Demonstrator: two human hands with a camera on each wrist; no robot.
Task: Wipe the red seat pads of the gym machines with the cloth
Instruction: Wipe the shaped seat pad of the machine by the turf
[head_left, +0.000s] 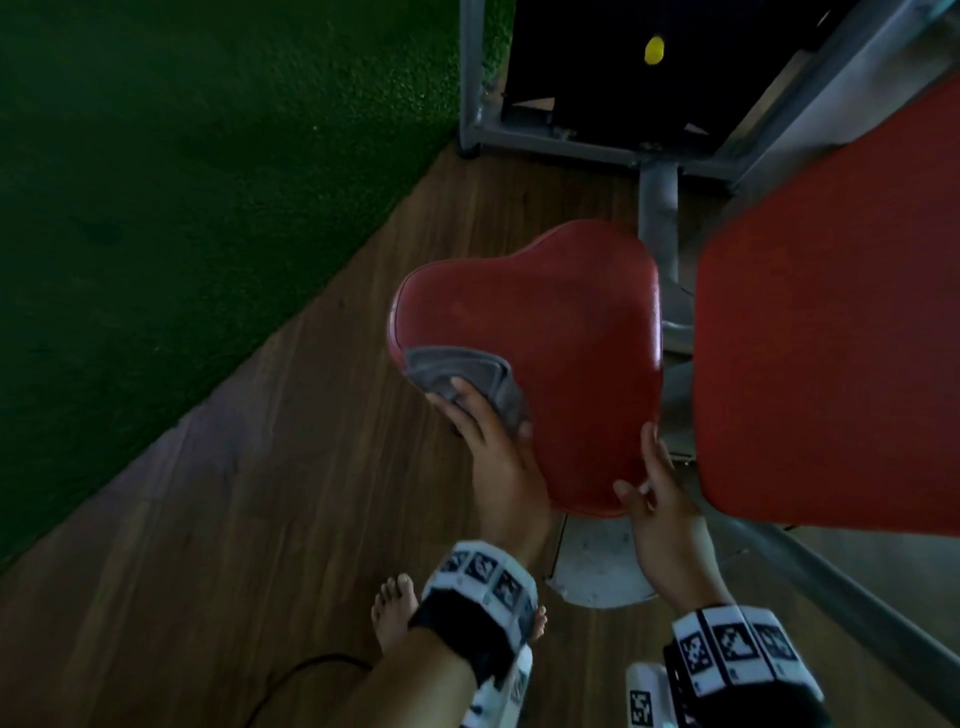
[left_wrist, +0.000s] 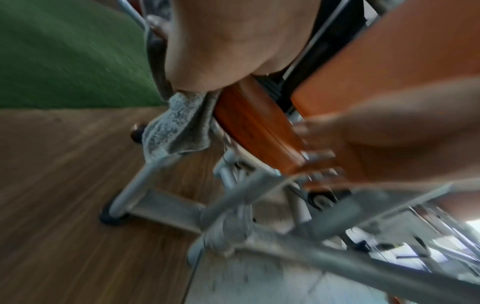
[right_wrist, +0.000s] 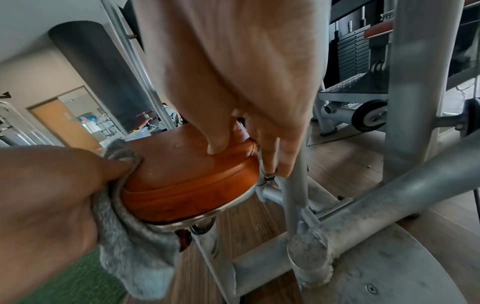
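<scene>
Head view: red seat pad (head_left: 540, 358) sits beside a larger red pad (head_left: 831, 332), wood floor (head_left: 260, 519) below. Your left hand (head_left: 493, 452) presses the grey cloth (head_left: 467, 374) on the seat's edge w/ curled fingers.

Left wrist view: blurred; cloth (left_wrist: 176, 125) hangs off the seat.

Right wrist view: your right hand (right_wrist: 249, 92) pinches the seat's rim, thumb on top, by the frame (right_wrist: 293, 195).

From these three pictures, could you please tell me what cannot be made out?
- Left hand palm side: head view, hidden against the cloth.
- Right hand: left wrist view, motion blur.
- Back pad: head view, cut off by the right edge.
- Seat underside: hidden in all views.
</scene>
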